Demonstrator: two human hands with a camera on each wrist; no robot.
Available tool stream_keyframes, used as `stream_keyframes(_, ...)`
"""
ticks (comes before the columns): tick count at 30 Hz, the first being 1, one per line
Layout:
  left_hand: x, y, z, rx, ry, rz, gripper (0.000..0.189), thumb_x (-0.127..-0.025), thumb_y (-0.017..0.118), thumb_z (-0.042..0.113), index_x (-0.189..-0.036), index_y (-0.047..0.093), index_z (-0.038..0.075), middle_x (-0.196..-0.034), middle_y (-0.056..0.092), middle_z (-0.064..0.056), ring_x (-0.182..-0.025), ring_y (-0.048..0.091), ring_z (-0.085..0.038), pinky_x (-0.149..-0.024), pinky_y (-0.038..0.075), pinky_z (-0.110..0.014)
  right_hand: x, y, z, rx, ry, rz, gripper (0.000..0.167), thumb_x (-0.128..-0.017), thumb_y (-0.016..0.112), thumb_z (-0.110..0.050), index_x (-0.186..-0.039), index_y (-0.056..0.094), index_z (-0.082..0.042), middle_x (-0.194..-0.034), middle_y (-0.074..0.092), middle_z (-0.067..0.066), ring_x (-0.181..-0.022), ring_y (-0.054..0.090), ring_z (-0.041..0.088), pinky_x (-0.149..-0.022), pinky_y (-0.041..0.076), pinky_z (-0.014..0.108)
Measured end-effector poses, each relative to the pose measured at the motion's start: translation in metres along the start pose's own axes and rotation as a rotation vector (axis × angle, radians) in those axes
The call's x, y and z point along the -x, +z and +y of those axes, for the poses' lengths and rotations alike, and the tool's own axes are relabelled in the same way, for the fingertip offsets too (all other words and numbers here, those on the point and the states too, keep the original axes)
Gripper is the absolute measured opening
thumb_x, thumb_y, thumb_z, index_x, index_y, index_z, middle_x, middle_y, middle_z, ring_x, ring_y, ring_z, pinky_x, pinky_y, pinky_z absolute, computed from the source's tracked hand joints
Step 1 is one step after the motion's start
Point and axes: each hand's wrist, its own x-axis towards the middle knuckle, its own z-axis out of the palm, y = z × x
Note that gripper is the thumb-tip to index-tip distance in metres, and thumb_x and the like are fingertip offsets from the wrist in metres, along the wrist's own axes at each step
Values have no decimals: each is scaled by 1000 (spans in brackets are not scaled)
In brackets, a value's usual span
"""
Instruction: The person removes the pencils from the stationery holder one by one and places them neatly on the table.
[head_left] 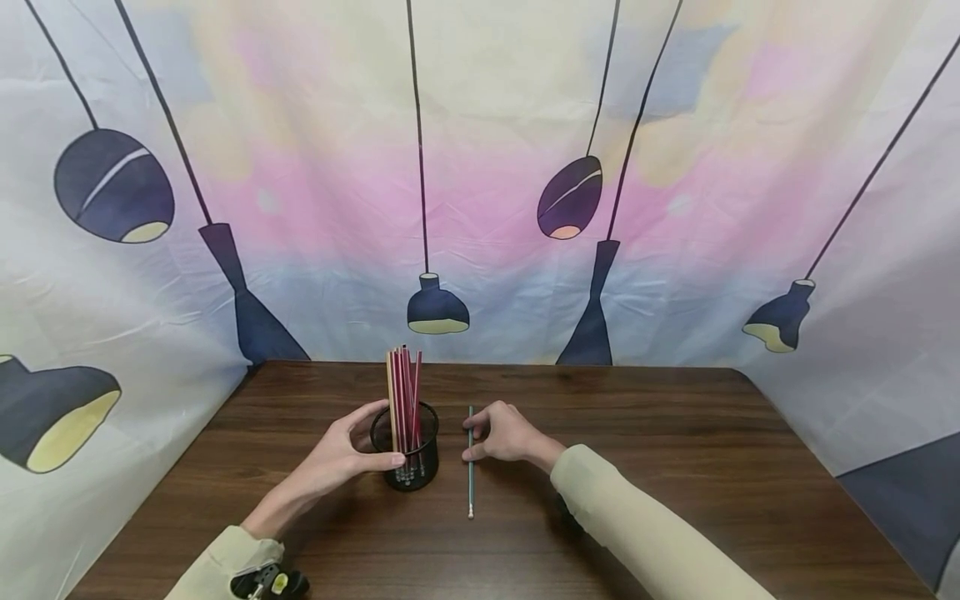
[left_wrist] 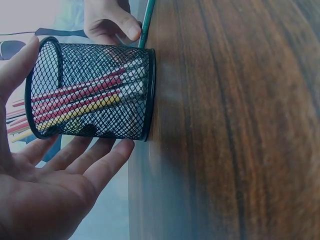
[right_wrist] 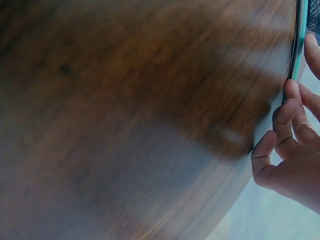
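Dark wooden table [head_left: 675,483], and the right hand's [head_left: 512,432] thumb and fingers pinch a teal pencil [head_left: 471,479] just right of the mesh cup [head_left: 425,467]; the left hand [head_left: 337,454] grips that cup, pencils [head_left: 403,392] standing inside; lamp-printed fabric [head_left: 495,208] behind.

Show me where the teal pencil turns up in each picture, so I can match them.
Head: teal pencil at lower centre, at the right hand.
Left wrist: teal pencil at the top edge, left of centre.
Right wrist: teal pencil at the upper right.
Shared landmark: the black mesh cup, just a sliver in the right wrist view.
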Motion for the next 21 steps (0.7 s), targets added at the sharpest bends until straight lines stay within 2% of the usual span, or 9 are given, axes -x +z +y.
stream_keyframes(6,0,1,1,0,-3,2,91,-89,86,18,-163,35,3,-167,30,-26,-144,44,-45,-104,49,-48,1,-4,0,-1,-8,16,45,-84,92,-12,-123,77,2,-91,68,2,-85,59,16,-81,50,37)
stream_keyframes(12,1,1,2,-3,-6,5,91,-89,86,19,-163,35,3,-167,30,-26,-145,43,-46,-104,49,-48,3,-8,-1,-15,-17,29,45,-83,92,-11,-123,77,3,-93,69,4,-91,62,24,-80,51,36)
stream_keyframes(21,2,1,1,9,1,3,91,-89,86,17,-163,34,2,-167,29,-26,-145,44,-46,-104,49,-47,5,-16,-8,-19,-18,39,45,-84,91,-9,-125,76,3,-96,69,8,-89,61,23,-81,49,38)
